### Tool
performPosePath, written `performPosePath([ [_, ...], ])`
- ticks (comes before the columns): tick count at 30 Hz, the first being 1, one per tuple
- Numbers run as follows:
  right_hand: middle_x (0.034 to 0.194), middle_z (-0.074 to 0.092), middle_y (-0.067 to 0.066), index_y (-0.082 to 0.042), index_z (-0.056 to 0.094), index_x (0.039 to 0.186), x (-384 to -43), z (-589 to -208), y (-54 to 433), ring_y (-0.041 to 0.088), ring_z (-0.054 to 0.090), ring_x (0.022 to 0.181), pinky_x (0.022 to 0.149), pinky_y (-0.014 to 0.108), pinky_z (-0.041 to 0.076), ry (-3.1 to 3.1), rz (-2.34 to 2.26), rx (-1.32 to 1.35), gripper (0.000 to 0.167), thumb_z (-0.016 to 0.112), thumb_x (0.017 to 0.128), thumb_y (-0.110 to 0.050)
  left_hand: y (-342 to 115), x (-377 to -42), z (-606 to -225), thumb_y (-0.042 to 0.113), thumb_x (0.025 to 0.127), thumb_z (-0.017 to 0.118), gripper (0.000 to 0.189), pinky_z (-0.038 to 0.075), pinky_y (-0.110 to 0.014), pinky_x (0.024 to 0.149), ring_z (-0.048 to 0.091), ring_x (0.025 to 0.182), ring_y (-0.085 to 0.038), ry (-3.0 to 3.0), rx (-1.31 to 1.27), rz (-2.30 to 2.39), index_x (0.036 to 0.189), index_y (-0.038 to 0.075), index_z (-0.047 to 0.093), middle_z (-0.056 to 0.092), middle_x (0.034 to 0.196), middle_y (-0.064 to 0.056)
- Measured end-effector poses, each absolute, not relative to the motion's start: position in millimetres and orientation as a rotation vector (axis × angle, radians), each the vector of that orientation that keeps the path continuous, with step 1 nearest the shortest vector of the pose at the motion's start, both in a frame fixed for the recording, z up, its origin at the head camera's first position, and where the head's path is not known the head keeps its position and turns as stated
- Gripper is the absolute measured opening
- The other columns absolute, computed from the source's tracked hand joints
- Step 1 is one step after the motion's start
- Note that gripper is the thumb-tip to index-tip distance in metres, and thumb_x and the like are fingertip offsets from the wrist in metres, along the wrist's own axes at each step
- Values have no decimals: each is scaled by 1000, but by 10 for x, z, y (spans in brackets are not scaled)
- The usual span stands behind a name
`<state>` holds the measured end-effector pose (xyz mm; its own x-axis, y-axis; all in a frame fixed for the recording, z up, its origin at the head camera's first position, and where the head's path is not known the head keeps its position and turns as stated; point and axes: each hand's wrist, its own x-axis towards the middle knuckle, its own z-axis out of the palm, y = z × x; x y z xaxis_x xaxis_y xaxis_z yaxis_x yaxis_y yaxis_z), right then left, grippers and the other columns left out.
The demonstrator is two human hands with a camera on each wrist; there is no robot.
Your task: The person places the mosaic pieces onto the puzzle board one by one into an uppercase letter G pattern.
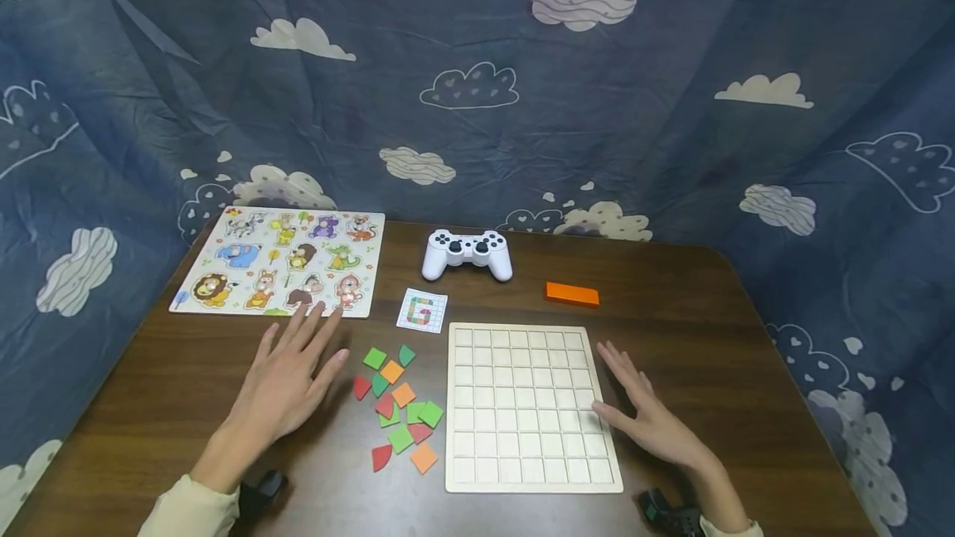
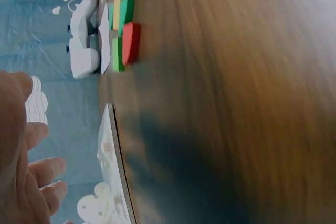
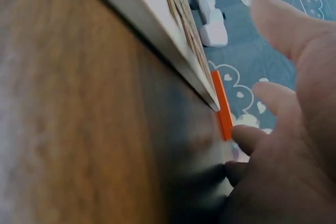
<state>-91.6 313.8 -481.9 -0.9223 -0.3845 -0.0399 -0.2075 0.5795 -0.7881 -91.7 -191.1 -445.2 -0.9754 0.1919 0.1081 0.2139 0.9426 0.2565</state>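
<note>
My left hand [image 1: 287, 379] hovers over the table with fingers spread, its fingertips overlapping the lower edge of the animal puzzle board [image 1: 249, 262] in the head view. To its right lie several loose coloured tiles [image 1: 400, 438], green squares, orange squares and red or green quarter-rounds. Beside them sits a pale wooden grid board [image 1: 511, 442] whose cells hold no tiles. My right hand [image 1: 656, 425], also with straight fingers, is at the grid board's right edge, thumb tip overlapping it. Neither hand holds anything. A small pattern card [image 1: 422, 310] showing a coloured G lies above the tiles.
A white game controller [image 1: 467, 253] stands at the back of the wooden table [image 1: 716, 338]. Right of it lies an orange block [image 1: 572, 294], beyond the grid board's top corner. A blue cloud-print curtain [image 1: 477, 48] hangs directly behind the table.
</note>
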Motion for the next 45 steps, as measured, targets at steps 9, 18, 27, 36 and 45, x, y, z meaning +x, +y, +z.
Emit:
performPosePath([
  [9, 166, 7, 26, -17, 20, 161, -912, -4798, 3148, 57, -15, 146, 104, 79, -14, 2563, -1235, -521, 86, 71, 92, -21, -1670, -1022, -4521, 48, 101, 51, 67, 18, -66, 115, 26, 149, -41, -3002, -372, -645, 157, 14, 33, 33, 161, -18],
  [18, 164, 14, 27, -13, 27, 159, -921, -4838, 3116, 60, -13, 145, 102, 81, -11, 2620, -1153, -613, 84, 75, 90, -24, -1490, -1101, -4588, 38, 95, 68, 70, 27, -62, 114, 48, 137, -34, -2882, -425, -876, 154, 14, 39, 52, 149, -13],
  [27, 163, 18, 26, -12, 30, 157, -908, -4812, 3104, 62, -12, 144, 103, 81, -10, 2626, -1122, -586, 82, 74, 90, -26, -1430, -1194, -4687, 23, 86, 80, 58, 45, -55, 102, 58, 122, -33, -2822, -412, -1217, 138, 10, 57, 66, 130, -11],
  [36, 163, 17, 27, -11, 28, 158, -894, -4807, 3104, 60, -13, 145, 104, 79, -11, 2629, -1120, -556, 84, 75, 89, -27, -1351, -1298, -4793, 24, 83, 82, 41, 30, -55, 98, 53, 109, -27, -2831, -363, -1295, 121, 15, 69, 71, 118, -3],
  [45, 163, 17, 27, -11, 28, 158, -897, -4822, 3108, 60, -12, 145, 104, 80, -10, 2638, -1120, -576, 84, 75, 89, -26, -1270, -1332, -4839, 18, 78, 85, 32, 18, -57, 97, 47, 102, -26, -2810, -302, -1365, 108, 19, 73, 72, 100, 0],
])
